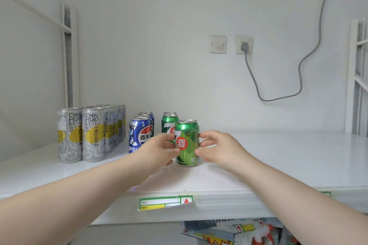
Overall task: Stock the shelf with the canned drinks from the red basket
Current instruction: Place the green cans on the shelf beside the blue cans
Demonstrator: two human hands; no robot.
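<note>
A green 7-Up can (pixel 187 142) stands upright on the white shelf (pixel 278 157), at the front of a row of green cans (pixel 168 120). My left hand (pixel 157 151) pinches its left side with thumb and fingers. Its right side is pinched by my right hand (pixel 217 149). To the left runs a row of blue Pepsi cans (pixel 140 135). Further left stand two rows of tall silver and yellow cans (pixel 89 133). The red basket is not in view.
The shelf stretches bare to the right of the green cans. A price label (pixel 165 203) hangs off the shelf's front edge. On the back wall, a grey cable (pixel 298 77) runs from a socket (pixel 244 44). Packaged goods (pixel 239 230) lie on the level below.
</note>
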